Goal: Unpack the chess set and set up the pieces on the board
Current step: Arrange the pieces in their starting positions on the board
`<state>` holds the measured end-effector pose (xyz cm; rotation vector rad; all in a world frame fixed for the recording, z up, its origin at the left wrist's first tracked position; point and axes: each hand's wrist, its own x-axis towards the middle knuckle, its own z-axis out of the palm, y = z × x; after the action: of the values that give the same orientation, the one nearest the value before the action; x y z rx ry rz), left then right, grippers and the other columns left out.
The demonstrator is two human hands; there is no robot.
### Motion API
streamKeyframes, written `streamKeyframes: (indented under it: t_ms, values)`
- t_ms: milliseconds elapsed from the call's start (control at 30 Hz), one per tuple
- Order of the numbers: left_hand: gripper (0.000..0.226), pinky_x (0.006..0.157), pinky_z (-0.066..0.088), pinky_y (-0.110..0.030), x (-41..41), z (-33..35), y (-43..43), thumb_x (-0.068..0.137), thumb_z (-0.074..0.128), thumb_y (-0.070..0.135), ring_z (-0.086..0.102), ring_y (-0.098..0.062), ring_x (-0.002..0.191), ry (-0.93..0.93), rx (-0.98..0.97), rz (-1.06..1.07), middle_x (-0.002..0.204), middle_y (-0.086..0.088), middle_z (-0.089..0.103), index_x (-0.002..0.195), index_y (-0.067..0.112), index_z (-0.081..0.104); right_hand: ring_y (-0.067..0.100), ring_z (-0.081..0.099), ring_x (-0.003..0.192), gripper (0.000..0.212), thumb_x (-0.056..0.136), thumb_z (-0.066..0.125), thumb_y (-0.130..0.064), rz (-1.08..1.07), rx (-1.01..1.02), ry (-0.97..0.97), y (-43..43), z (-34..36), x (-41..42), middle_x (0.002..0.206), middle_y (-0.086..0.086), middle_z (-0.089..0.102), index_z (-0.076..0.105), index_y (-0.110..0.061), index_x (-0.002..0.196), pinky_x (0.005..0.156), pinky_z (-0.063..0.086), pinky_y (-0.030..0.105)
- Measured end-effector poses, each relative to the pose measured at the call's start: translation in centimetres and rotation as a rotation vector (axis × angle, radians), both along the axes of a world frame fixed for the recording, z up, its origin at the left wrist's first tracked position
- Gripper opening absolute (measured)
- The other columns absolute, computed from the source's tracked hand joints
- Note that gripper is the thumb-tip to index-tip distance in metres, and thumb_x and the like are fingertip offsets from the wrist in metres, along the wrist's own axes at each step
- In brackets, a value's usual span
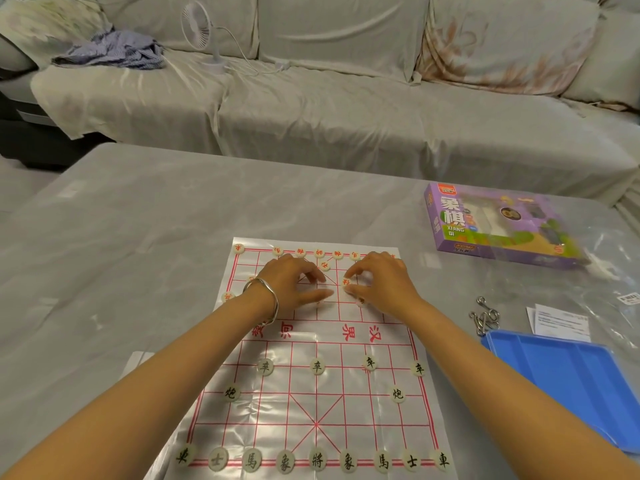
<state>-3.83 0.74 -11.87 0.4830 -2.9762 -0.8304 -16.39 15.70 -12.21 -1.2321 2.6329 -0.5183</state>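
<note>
A glossy xiangqi board sheet [311, 410] with red lines lies on the table in front of me. Black-lettered pieces [317, 459] stand along the near rows. Red-lettered pieces [319, 253] line the far edge, with one more [326, 265] just below them. My right hand [381, 282] pinches a red-lettered piece [346, 281] between thumb and forefinger over the far half. My left hand [294, 282], with a silver bangle on its wrist, hovers beside it with its fingers curled, thumb stretched toward the right hand; I see nothing in it.
The purple xiangqi box [498, 226] lies at the right back of the table. A blue tray [568, 379] sits at the right, with metal ring puzzles [485, 317] and paper slips [561, 322] beyond it. A sofa with a small fan [201, 29] stands behind the table.
</note>
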Motion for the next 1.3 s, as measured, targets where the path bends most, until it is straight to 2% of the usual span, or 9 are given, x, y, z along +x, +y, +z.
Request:
streamKeyframes:
  t_ms: [133, 300, 500, 600, 733, 933, 1067, 1200, 1300]
  values:
    - [0.036, 0.090, 0.045, -0.033, -1.5, 0.6, -0.3, 0.083, 0.062, 0.040, 0.052, -0.016, 0.104, 0.068, 0.014, 0.096, 0.115, 0.004, 0.061, 0.116, 0.025, 0.061, 0.010, 0.049, 0.100, 0.027, 0.082, 0.068, -0.036, -0.082, -0.072, -0.091, 0.6, 1.0, -1.7, 0.115, -0.005, 0.059, 0.066, -0.028, 0.108, 0.091, 0.040, 0.030]
    - [0.045, 0.098, 0.041, -0.035, -3.5, 0.7, -0.6, 0.088, 0.058, 0.036, 0.044, -0.021, 0.119, -0.068, -0.120, 0.071, 0.133, 0.001, 0.049, 0.130, 0.025, 0.050, 0.009, 0.051, 0.095, 0.021, 0.086, 0.065, -0.026, -0.150, -0.091, -0.190, 3.3, 1.5, -3.7, 0.117, -0.001, 0.060, 0.066, -0.024, 0.107, 0.075, 0.039, 0.018]
    - [0.040, 0.097, 0.040, -0.034, -4.4, -0.1, -0.5, 0.089, 0.057, 0.033, 0.045, -0.020, 0.116, -0.093, -0.171, 0.060, 0.126, 0.001, 0.054, 0.127, 0.027, 0.053, 0.007, 0.048, 0.097, 0.025, 0.085, 0.065, -0.032, -0.072, -0.033, -0.199, 3.6, 1.0, -3.0, 0.120, -0.005, 0.057, 0.066, -0.027, 0.109, 0.080, 0.039, 0.020]
    - [0.036, 0.094, 0.041, -0.033, -4.5, -0.5, -0.5, 0.088, 0.059, 0.033, 0.047, -0.020, 0.113, -0.089, -0.197, 0.063, 0.121, 0.001, 0.057, 0.123, 0.028, 0.057, 0.005, 0.048, 0.094, 0.026, 0.082, 0.068, -0.038, -0.034, -0.066, -0.152, 2.5, 0.8, -2.0, 0.117, -0.006, 0.059, 0.067, -0.028, 0.106, 0.088, 0.044, 0.027]
    - [0.027, 0.089, 0.045, -0.032, -4.5, -0.8, -0.8, 0.085, 0.062, 0.036, 0.051, -0.017, 0.104, -0.063, -0.152, 0.084, 0.111, 0.003, 0.063, 0.111, 0.029, 0.064, 0.004, 0.045, 0.092, 0.031, 0.080, 0.068, -0.044, 0.015, -0.058, -0.081, 0.6, 0.3, -1.0, 0.111, -0.007, 0.063, 0.068, -0.027, 0.106, 0.094, 0.037, 0.029]
    - [0.027, 0.078, 0.041, -0.024, -1.4, 0.7, -3.7, 0.081, 0.066, 0.037, 0.049, -0.011, 0.091, 0.093, -0.051, 0.165, 0.100, 0.008, 0.063, 0.106, 0.027, 0.065, 0.008, 0.052, 0.092, 0.028, 0.084, 0.067, -0.035, 0.038, -0.035, -0.066, -1.1, -0.5, -0.1, 0.112, -0.004, 0.064, 0.068, -0.022, 0.109, 0.087, 0.040, 0.020]
    - [0.024, 0.074, 0.037, -0.025, 1.7, 1.3, -7.2, 0.083, 0.065, 0.033, 0.051, -0.012, 0.090, 0.112, -0.018, 0.271, 0.092, 0.012, 0.061, 0.106, 0.027, 0.065, 0.011, 0.055, 0.097, 0.029, 0.085, 0.066, -0.032, 0.053, -0.066, -0.114, -3.1, -0.2, 0.9, 0.115, -0.004, 0.063, 0.067, -0.022, 0.112, 0.093, 0.044, 0.026]
    - [0.025, 0.075, 0.039, -0.026, 3.2, 0.9, -9.3, 0.085, 0.062, 0.031, 0.047, -0.012, 0.088, 0.099, -0.005, 0.383, 0.099, 0.005, 0.062, 0.109, 0.025, 0.064, 0.007, 0.052, 0.088, 0.026, 0.085, 0.066, -0.026, 0.070, -0.172, -0.188, -5.8, 0.4, 1.8, 0.110, -0.004, 0.064, 0.068, -0.021, 0.110, 0.083, 0.044, 0.021]
    - [0.023, 0.077, 0.041, -0.026, 3.8, 0.4, -10.3, 0.085, 0.062, 0.034, 0.047, -0.012, 0.089, 0.112, 0.006, 0.418, 0.105, 0.002, 0.062, 0.107, 0.026, 0.064, 0.007, 0.052, 0.085, 0.025, 0.084, 0.067, -0.030, 0.094, -0.218, -0.167, -8.3, 0.8, 2.4, 0.105, -0.004, 0.065, 0.068, -0.022, 0.107, 0.090, 0.046, 0.030]
